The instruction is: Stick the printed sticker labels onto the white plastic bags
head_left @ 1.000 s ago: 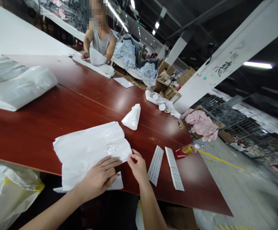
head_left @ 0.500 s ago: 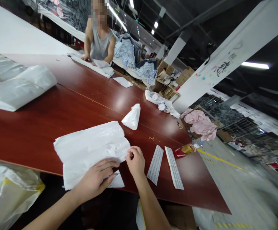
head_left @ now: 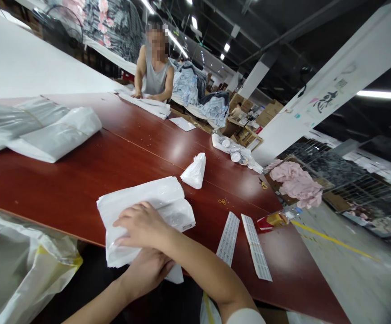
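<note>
Table is the big item: dark red, smooth, glossy, seam running along it. Co-worker in a grey sleeveless top is across it, hands on white sheeting. Near left, a translucent sack, loose, crinkled, yellow-edged. Far left on the table, folded bundles of shiny grey-white film, banded. Main thing is the stack of thin white film, on the near part of the table, right in front of the worker: creased, soft, two lobes at its right end. Key relation: stack sits directly under the right fingers, long axis roughly side to side. Right hand is the nearer one, laid on top, crossing above the left so it covers the stack's left half; right end is uncovered. Right fingers slightly spread, flat on film, nothing gripped that I can see. Left hand is at the near edge, partly under the right; can't tell what its fingers do. Bottle, clear plastic, red-yellow label, lies on its side. Two long flat printed strips, one left, one right. Gathered white bag, cone-shaped, beyond the stack. White sheet by the left hand. Small yellow bands past the strips.
</note>
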Motion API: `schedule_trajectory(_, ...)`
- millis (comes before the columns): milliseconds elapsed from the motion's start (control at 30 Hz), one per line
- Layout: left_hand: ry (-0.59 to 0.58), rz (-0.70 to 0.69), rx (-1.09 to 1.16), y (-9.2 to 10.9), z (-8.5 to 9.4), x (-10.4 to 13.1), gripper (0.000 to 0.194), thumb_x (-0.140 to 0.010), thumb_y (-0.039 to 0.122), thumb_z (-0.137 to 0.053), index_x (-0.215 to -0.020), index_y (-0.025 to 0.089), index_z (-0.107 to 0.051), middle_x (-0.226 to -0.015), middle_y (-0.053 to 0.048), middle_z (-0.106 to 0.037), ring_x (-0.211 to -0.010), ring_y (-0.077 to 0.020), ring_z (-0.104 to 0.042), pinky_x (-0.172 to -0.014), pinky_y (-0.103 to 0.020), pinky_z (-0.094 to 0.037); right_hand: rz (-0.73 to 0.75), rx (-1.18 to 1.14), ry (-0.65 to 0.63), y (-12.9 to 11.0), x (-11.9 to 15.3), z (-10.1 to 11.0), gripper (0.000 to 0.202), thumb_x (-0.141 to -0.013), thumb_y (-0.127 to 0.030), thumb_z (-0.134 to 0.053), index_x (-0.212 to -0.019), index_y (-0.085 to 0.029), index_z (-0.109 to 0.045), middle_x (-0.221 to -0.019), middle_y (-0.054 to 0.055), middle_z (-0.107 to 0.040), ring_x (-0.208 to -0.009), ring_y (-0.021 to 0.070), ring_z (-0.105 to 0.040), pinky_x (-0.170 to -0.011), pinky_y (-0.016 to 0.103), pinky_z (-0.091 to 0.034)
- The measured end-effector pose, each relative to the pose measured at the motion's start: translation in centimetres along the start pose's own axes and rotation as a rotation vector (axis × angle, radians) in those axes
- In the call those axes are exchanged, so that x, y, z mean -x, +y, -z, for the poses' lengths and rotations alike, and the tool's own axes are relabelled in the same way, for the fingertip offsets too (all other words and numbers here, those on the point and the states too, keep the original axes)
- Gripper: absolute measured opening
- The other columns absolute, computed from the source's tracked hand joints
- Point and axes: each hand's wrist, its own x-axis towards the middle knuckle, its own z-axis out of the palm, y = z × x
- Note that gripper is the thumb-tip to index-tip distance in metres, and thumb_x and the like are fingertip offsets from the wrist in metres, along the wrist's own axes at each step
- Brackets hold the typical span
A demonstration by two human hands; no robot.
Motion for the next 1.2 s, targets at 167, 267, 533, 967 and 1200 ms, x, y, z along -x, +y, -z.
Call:
schedule_trajectory(167, 0.007, 0.18, 0.293, 0.7, 3.3, 0.5, 0.032, -0.105, 0.035, -0.043, -0.081, 0.021, -0.06, -0.079, -0.003, -0.065, -0.071, -0.0171, -0.061, -0.068, -0.027, -0.048, -0.461, -0.266, 0.655, 2.3, 1.9, 6.2, 0.023, -0.103, -0.031, -0.05, -0.112, -0.023, -0.07, -0.116, 0.006, -0.072, -0.106, 0.0185, -0.066, -0.1, 0.035, -0.049)
schedule_trajectory(267, 0.144, 0.441, 0.45, -0.2, 5.0, 0.3, 0.038, -0.103, 0.047, -0.046, -0.078, 0.02, -0.057, -0.072, 0.0, -0.059, -0.066, -0.015, -0.054, -0.063, -0.025, -0.043, -0.483, -0.43, 0.608, 1.6, 7.0, 8.4, 0.02, -0.099, -0.033, -0.056, -0.109, -0.023, -0.072, -0.107, 0.005, -0.073, -0.097, 0.0181, -0.068, -0.09, 0.032, -0.054)
schedule_trajectory(533, 0.188, 0.592, 0.851, -1.0, 6.0, -1.6, 0.04, -0.092, 0.057, -0.061, -0.087, 0.018, -0.066, -0.076, -0.001, -0.06, -0.068, -0.0144, -0.051, -0.062, -0.025, -0.042, -0.597, -0.691, 0.205, -1.4, 12.6, 5.7, 0.029, -0.091, -0.028, -0.067, -0.119, -0.033, -0.074, -0.113, 0.0, -0.077, -0.104, 0.0209, -0.072, -0.083, 0.032, -0.06)
schedule_trajectory(967, -0.01, 0.699, 0.795, 0.2, 7.9, -1.2, 0.031, -0.085, 0.046, -0.071, -0.083, 0.016, -0.067, -0.067, 0.002, -0.057, -0.06, -0.0116, -0.047, -0.056, -0.022, -0.036, -0.409, -0.543, 0.19, -1.9, 12.8, 6.2, 0.026, -0.092, -0.025, -0.069, -0.115, -0.033, -0.076, -0.099, 0.001, -0.078, -0.088, 0.0199, -0.074, -0.082, 0.033, -0.058)
schedule_trajectory(1200, 0.064, 0.67, 0.617, -0.7, 5.6, -1.5, 0.033, -0.096, 0.046, -0.054, -0.08, 0.018, -0.059, -0.065, 0.003, -0.054, -0.059, -0.0121, -0.047, -0.055, -0.022, -0.037, -0.303, -0.361, 0.321, -2.7, 14.9, 3.9, 0.022, -0.095, -0.018, -0.06, -0.102, -0.033, -0.076, -0.106, 0.002, -0.076, -0.097, 0.0217, -0.069, -0.091, 0.039, -0.053)
